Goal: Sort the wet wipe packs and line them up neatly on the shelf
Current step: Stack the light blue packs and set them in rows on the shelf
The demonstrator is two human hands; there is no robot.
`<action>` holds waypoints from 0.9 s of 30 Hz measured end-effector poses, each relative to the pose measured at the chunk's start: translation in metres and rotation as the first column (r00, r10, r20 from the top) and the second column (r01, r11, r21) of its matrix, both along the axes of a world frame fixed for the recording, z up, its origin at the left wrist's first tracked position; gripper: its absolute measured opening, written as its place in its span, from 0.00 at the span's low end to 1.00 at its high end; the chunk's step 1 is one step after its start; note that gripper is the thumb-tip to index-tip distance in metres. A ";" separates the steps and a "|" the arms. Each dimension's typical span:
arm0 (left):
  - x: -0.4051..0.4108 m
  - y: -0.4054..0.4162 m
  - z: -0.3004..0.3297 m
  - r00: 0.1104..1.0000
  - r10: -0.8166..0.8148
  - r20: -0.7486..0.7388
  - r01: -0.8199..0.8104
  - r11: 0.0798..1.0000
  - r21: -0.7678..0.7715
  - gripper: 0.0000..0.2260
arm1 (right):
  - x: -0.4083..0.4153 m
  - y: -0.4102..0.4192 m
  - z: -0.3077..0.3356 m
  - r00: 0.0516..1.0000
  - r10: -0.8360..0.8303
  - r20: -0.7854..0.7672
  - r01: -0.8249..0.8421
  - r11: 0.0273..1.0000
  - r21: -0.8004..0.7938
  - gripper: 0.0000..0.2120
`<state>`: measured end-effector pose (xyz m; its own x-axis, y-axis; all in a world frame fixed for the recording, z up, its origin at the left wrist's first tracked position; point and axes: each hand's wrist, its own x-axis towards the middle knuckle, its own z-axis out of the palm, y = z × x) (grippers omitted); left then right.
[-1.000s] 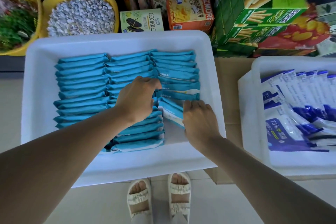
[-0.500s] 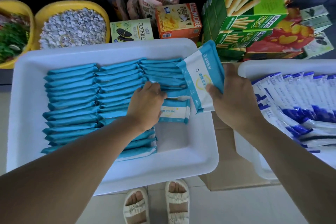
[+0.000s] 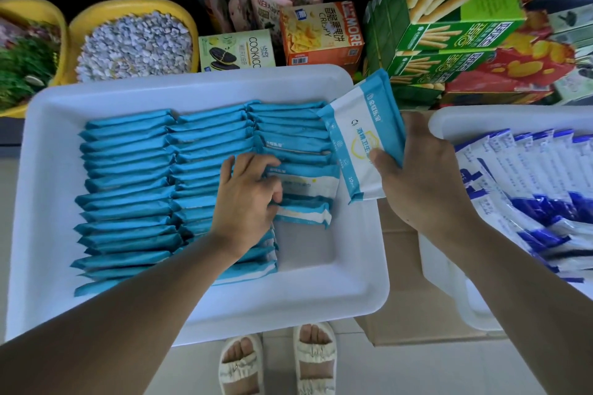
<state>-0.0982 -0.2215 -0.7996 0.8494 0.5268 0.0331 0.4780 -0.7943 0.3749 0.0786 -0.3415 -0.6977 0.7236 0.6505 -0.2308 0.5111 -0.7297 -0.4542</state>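
A white tray (image 3: 48, 125) holds several teal wet wipe packs (image 3: 128, 170) standing on edge in three rows. My right hand (image 3: 420, 179) grips a small stack of teal-and-white packs (image 3: 362, 138) above the tray's right rim, with the thumb across the front. My left hand (image 3: 247, 202) rests with curled fingers on the packs at the near end of the right row, pressing a leaning pack (image 3: 308, 183). The tray floor (image 3: 308, 244) in front of that row is bare.
A second white tray (image 3: 449, 125) at the right holds several blue-and-white wipe packs (image 3: 529, 176). Behind the trays stand snack boxes (image 3: 321, 32), green biscuit cartons (image 3: 449, 9) and yellow bowls (image 3: 134, 6). A cardboard box (image 3: 401, 234) sits between the trays. My sandalled feet (image 3: 279, 359) are below.
My right hand has lifted the packs out of the right row and up over the tray's right rim. My left hand has stayed on the packs of that row.
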 end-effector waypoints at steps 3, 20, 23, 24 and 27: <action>0.009 0.006 -0.003 1.000 0.022 0.006 -0.022 0.997 -0.073 0.12 | 0.000 0.001 -0.001 1.000 0.001 0.001 -0.001 1.000 -0.011 0.18; 0.050 0.000 0.004 0.856 -0.241 -0.457 0.347 0.924 0.163 0.22 | 0.001 0.003 -0.001 0.997 0.060 0.049 -0.057 0.996 -0.063 0.21; 0.047 0.002 0.006 0.838 -0.293 -0.461 0.390 0.912 0.130 0.24 | 0.002 0.001 -0.002 0.998 0.050 0.038 -0.048 0.998 -0.050 0.21; 0.047 0.003 0.008 0.835 -0.313 -0.452 0.406 0.905 0.125 0.23 | 0.002 0.001 -0.002 0.998 0.044 0.033 -0.043 0.998 -0.042 0.21; 0.051 0.001 0.015 0.837 -0.348 -0.422 0.413 0.908 0.071 0.21 | 0.005 0.000 0.000 1.000 0.019 0.012 -0.019 1.000 -0.017 0.20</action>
<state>-0.0470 -0.2200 -0.7848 0.9406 0.1750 -0.2911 0.2063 -0.9752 0.0802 0.0837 -0.3419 -0.6980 0.7137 0.6603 -0.2338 0.5303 -0.7274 -0.4355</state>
